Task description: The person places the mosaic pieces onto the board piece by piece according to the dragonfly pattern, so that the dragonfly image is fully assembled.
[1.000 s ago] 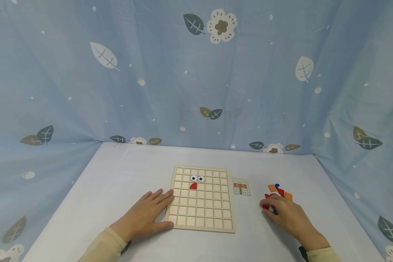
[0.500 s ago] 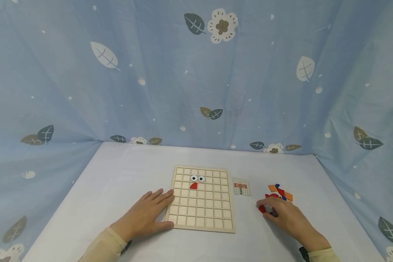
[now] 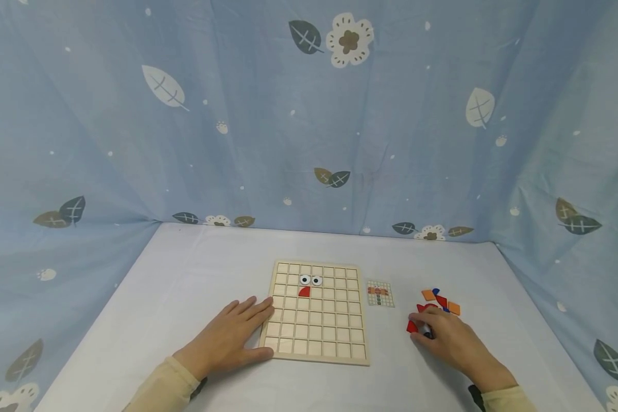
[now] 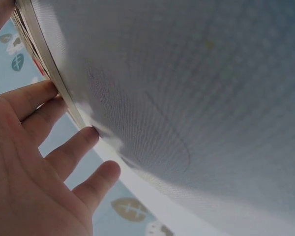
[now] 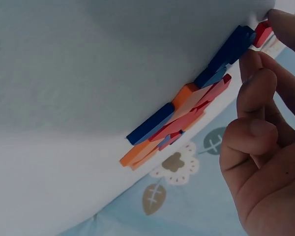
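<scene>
In the head view my left hand point(image 3: 232, 337) lies with its fingers fairly straight at the left edge of the wooden grid board point(image 3: 321, 361). Its fingertips touch the frame, as the left wrist view shows too. My right hand point(image 3: 450, 337) is low over the small pieces with its fingers bent. A red piece point(image 3: 411, 326) lies at its thumb and index fingertips, close to dark blue pieces point(image 5: 233, 48); whether the fingers pinch it cannot be told. On the board are two round eye pieces point(image 3: 305, 280) and a red quarter-circle piece point(image 3: 304, 292).
A small picture card point(image 3: 380, 294) of a figure on a grid lies right of the board. More pieces lie beyond my right hand, including orange squares point(image 3: 454, 308) and a small blue piece point(image 3: 435, 291). A blue patterned curtain point(image 3: 262, 114) stands behind the white table point(image 3: 201, 257).
My right hand has shifted slightly left, then back right. A red piece now shows a little further left, apart from the others. My left hand and the board have stayed still.
</scene>
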A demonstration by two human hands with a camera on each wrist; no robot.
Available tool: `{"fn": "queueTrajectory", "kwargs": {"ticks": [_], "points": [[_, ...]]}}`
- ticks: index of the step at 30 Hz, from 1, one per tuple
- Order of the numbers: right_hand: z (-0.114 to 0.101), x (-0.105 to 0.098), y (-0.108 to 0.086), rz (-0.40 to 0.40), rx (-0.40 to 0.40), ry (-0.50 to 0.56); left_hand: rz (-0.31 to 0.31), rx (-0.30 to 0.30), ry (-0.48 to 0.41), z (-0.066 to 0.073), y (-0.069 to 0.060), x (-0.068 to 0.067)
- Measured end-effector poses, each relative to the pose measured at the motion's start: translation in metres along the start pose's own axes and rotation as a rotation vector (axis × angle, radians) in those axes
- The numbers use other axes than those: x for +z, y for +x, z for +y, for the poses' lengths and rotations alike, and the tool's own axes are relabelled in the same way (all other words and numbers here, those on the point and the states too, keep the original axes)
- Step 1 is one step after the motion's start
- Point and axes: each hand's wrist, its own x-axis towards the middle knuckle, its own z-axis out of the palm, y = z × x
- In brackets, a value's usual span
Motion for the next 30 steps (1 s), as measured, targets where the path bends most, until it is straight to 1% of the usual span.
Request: {"fn": "queueTrajectory", "kwargs": {"ticks": [2,10,17,20,25,28,30], "points": [[-0.001,0.0,0.0,-0.004,-0.002,0.004,-0.003,-0.005,-0.003,0.0,0.0,0.0],[0.0,0.003,0.0,0.027,-0.026,0.002,-0.025,-0.027,-0.009,-0.001,-0.001,0.0],[-0.003,0.002,0.002,0.06,-0.061,-0.037,0.003,-0.003,-0.014,0.0,-0.001,0.0],[-0.003,0.001,0.003,0.053,-0.074,-0.044,0.0,-0.002,-0.016,0.0,0.0,-0.001],[-0.004,0.0,0.004,0.036,-0.08,-0.037,-0.032,-0.02,-0.029,0.001,0.0,-0.002],[-0.008,-0.001,0.007,0.074,-0.096,-0.016,-0.042,-0.024,-0.032,0.001,0.001,-0.002],[-0.012,-0.001,0.009,0.126,-0.122,-0.004,-0.041,-0.025,-0.033,0.001,0.0,-0.002]]}}
